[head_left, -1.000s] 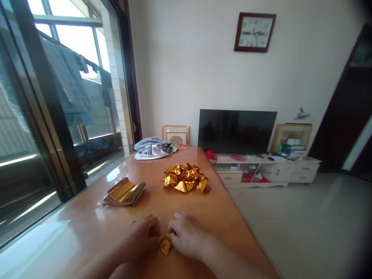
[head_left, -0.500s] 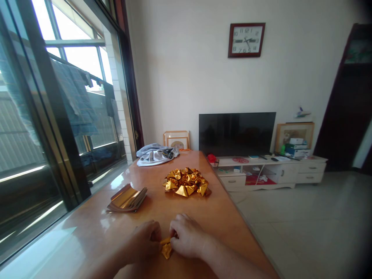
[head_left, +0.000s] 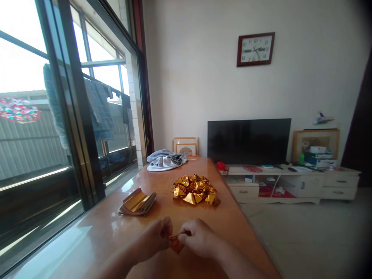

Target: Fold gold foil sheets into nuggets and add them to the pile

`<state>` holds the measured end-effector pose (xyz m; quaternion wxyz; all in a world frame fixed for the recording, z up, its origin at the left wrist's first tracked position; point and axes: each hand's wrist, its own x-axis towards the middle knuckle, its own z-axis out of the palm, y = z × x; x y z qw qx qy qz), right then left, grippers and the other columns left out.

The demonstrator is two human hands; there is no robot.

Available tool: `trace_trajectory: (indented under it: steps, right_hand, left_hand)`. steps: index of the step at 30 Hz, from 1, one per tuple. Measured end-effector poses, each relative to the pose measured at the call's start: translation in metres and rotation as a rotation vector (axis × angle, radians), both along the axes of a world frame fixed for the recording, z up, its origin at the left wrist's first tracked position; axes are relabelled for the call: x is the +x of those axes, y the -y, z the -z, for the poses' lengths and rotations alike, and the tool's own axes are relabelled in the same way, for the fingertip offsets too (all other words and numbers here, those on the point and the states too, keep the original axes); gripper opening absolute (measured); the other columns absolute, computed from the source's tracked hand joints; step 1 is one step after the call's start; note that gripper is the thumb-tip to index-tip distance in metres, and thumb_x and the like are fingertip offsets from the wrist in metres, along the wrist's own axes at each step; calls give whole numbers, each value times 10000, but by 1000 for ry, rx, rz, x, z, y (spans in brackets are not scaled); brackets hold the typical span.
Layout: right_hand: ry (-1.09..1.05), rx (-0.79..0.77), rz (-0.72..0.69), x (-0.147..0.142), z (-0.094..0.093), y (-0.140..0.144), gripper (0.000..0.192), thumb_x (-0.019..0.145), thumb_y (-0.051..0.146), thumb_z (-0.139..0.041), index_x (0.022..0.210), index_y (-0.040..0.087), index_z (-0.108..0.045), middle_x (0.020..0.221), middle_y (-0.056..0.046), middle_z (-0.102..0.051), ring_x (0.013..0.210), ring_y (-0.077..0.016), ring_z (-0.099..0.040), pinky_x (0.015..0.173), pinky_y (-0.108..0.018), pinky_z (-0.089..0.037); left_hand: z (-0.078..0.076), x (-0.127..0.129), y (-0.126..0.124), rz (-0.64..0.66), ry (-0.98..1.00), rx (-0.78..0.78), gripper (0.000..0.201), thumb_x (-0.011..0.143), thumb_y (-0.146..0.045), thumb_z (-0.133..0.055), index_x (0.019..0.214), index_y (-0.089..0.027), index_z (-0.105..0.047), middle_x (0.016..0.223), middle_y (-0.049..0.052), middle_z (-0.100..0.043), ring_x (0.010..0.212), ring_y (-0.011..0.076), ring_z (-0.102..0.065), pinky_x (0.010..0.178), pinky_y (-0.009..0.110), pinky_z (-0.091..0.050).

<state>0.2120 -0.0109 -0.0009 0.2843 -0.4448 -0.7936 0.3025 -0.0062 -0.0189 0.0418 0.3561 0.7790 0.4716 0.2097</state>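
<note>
On the tabletop (head_left: 116, 228), both hands pinch one gold paper (head_left: 175, 243): left hand (head_left: 155, 238) beside it, right hand (head_left: 197, 239) opposite.

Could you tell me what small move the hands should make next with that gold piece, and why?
Probably set the folded gold paper piece onto the pile of folded gold pieces ahead. The left hand and right hand both pinch it above the table, and it looks compact like those in the pile.
</note>
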Motion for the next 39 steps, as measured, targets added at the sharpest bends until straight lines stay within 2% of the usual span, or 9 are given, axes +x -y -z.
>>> trace_trajectory:
  steps: [2, 4, 6, 9, 12, 19, 28, 34, 39]
  right_hand:
    - [-91, 15, 35, 5, -4, -4, 166, 843, 277, -606, 765, 185, -720, 729, 8, -668, 669, -135, -566, 601, -230, -358]
    - [-200, 40, 58, 10, -9, -7, 179, 858, 290, -609, 767, 175, -711, 748, 7, -659, 688, -133, -558, 620, -227, -373]
    - [-290, 41, 91, 17, -14, -11, 197, 875, 312, -605, 779, 168, -700, 731, 10, -644, 677, -132, -538, 628, -230, -387]
    - [-387, 43, 132, 24, -19, -15, 221, 891, 344, -607, 793, 164, -691, 733, 7, -648, 683, -137, -541, 646, -239, -411]
    - [-416, 45, 128, 27, -21, -16, 233, 902, 356, -610, 802, 166, -701, 773, -11, -695, 720, -154, -592, 677, -255, -440]
    - [-418, 22, 76, 21, -17, -12, 257, 936, 358, -581, 839, 168, -724, 827, -43, -748, 758, -177, -655, 709, -276, -473]
    - [-396, -1, 73, 17, -21, -7, 284, 949, 376, -566, 803, 166, -688, 760, -6, -668, 713, -147, -570, 650, -248, -422]
    - [-374, -51, 208, 21, -21, -9, 261, 881, 407, -651, 769, 171, -648, 688, 20, -581, 641, -126, -471, 576, -236, -359]
    - [-386, -87, 115, 27, -24, -8, 296, 925, 432, -591, 782, 177, -639, 708, 22, -562, 669, -128, -468, 613, -238, -376]
  left_hand:
    - [-7, 5, -5, -8, 101, -41, 226, 671, -129, -651, 873, -179, -562, 774, -39, -548, 708, 131, -449, 621, 247, -322]
    - [-12, 10, -11, -23, 211, -40, 319, 684, -135, -705, 975, -180, -584, 847, -22, -604, 742, 133, -477, 670, 252, -349]
    - [-13, 17, -18, -3, 392, -145, 425, 704, -153, -739, 1096, -196, -579, 944, 2, -647, 788, 145, -535, 710, 263, -382]
    - [-9, 29, -26, 92, 672, -296, 490, 739, -209, -788, 1179, -211, -572, 1037, 39, -679, 920, 188, -615, 844, 318, -432]
    - [1, 41, -29, 108, 797, -328, 430, 743, -277, -833, 1110, -198, -624, 1055, 61, -699, 973, 207, -638, 925, 354, -434]
    - [15, 51, -29, 5, 785, -235, 208, 836, -343, -766, 873, -152, -691, 761, 28, -692, 759, 161, -596, 787, 294, -430]
    - [17, 45, -25, -60, 748, -194, 239, 854, -386, -722, 841, -147, -717, 747, 34, -691, 740, 175, -591, 768, 296, -455]
    - [14, 39, -27, -137, 719, -172, 255, 833, -403, -730, 852, -149, -731, 820, 58, -718, 797, 202, -616, 796, 315, -472]
    - [17, 34, -30, -149, 772, -201, 284, 822, -420, -749, 902, -148, -743, 837, 63, -723, 797, 200, -620, 798, 310, -475]
